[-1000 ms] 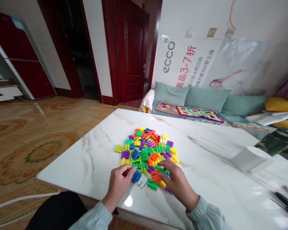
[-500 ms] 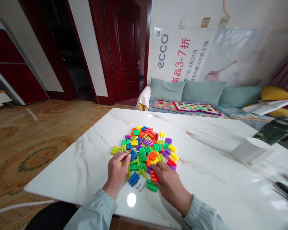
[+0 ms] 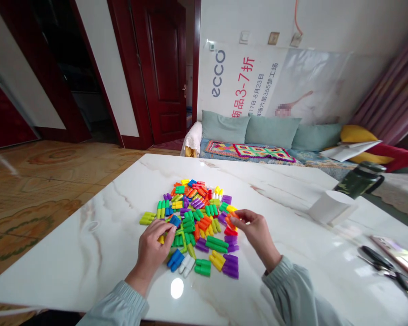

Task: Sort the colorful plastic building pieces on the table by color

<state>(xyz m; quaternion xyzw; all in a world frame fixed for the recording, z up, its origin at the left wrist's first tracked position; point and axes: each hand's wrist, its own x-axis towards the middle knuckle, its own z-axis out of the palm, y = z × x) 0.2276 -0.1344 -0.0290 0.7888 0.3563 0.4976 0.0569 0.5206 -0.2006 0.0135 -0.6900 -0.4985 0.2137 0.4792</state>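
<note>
The person's right hand [image 3: 256, 228] is at the right edge of the pile of blocks [image 3: 189, 222]; its thumb and fingers pinch an orange block [image 3: 230, 222], which sits at their tips. The left hand [image 3: 153, 244] is at the pile's left side, fingertips near a blue block [image 3: 175, 220]; whether they grip something, one cannot tell

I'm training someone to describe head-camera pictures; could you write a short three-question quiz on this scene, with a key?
1. Which of the person's hands holds an orange toy block?
2. True or false: the white toy block nearest the viewer lies between a blue toy block and a green toy block.
3. What pattern does the flask at the right have? A: stripes; B: camouflage; C: polka dots.

Key: 1. The right hand. 2. True. 3. B.
</note>
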